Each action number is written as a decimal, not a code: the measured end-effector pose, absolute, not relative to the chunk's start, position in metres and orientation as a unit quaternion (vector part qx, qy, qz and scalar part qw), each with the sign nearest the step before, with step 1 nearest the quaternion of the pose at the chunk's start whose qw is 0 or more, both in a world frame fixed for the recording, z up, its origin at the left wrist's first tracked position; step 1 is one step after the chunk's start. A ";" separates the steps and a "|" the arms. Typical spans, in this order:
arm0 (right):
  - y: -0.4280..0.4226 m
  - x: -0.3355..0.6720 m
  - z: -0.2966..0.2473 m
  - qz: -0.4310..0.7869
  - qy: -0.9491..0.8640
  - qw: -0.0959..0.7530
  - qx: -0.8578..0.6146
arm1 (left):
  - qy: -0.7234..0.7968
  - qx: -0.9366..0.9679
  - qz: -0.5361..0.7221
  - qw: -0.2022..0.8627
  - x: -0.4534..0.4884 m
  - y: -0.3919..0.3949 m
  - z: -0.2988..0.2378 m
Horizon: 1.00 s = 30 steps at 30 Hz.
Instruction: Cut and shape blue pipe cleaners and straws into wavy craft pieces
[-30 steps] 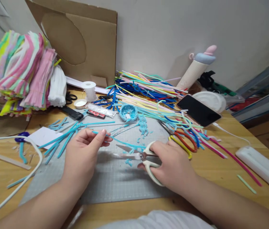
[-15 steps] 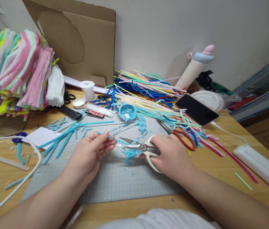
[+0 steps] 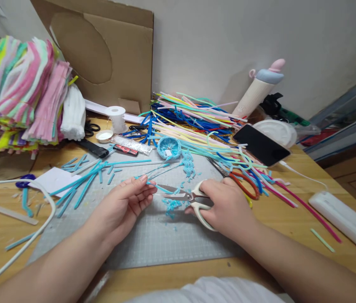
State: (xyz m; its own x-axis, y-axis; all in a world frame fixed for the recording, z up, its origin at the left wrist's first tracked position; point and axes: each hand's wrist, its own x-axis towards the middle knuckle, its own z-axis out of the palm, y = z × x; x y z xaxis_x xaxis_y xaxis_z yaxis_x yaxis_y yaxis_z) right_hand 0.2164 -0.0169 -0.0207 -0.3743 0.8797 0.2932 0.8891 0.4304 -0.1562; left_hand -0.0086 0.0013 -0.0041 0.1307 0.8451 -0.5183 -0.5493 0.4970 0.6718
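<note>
My left hand [image 3: 124, 206] pinches a thin light-blue pipe cleaner [image 3: 152, 184] between thumb and fingers, just above the grey cutting mat [image 3: 152, 240]. My right hand [image 3: 225, 206] grips white-handled scissors [image 3: 184, 195], whose blades point left and close around the pipe cleaner right beside my left fingertips. A small heap of light-blue snipped bits [image 3: 171, 206] lies on the mat under the blades. Several cut blue lengths [image 3: 83, 181] lie to the left.
A loose pile of coloured pipe cleaners [image 3: 196, 122] fills the back, with a round blue woven piece [image 3: 168, 147] before it. Red-handled scissors [image 3: 244, 187], a black phone [image 3: 261, 145], a bottle [image 3: 256, 92], stacked pipe-cleaner bundles [image 3: 22, 88], a thread spool [image 3: 116, 118] and cardboard [image 3: 102, 50] surround the mat.
The scissors moved left toward my left fingers and their blades came nearer together on the pipe cleaner. More blue snippets gathered on the mat below them.
</note>
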 end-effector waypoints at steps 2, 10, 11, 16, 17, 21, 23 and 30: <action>-0.017 0.217 -0.021 -0.014 -0.831 0.167 -0.530 | 0.457 0.161 0.474 0.735 -0.009 0.002 -0.004; -0.019 0.216 -0.019 0.005 -0.827 0.179 -0.533 | 0.464 0.159 0.478 0.728 -0.010 0.002 -0.003; -0.019 0.216 -0.019 0.006 -0.825 0.183 -0.535 | 0.464 0.159 0.478 0.728 -0.010 0.002 -0.003; -0.017 0.216 -0.018 0.008 -0.821 0.174 -0.544 | 0.453 0.169 0.469 0.738 -0.008 0.000 -0.003; -0.017 0.216 -0.018 0.008 -0.821 0.171 -0.545 | 0.450 0.172 0.466 0.742 -0.008 0.000 -0.003; -0.017 0.216 -0.019 0.007 -0.822 0.169 -0.543 | 0.444 0.171 0.460 0.750 -0.008 -0.001 -0.002; -0.017 0.216 -0.019 0.008 -0.822 0.172 -0.542 | 0.444 0.169 0.458 0.751 -0.008 -0.001 -0.002; -0.018 0.216 -0.018 0.004 -0.824 0.179 -0.538 | 0.448 0.163 0.457 0.751 -0.008 0.000 -0.002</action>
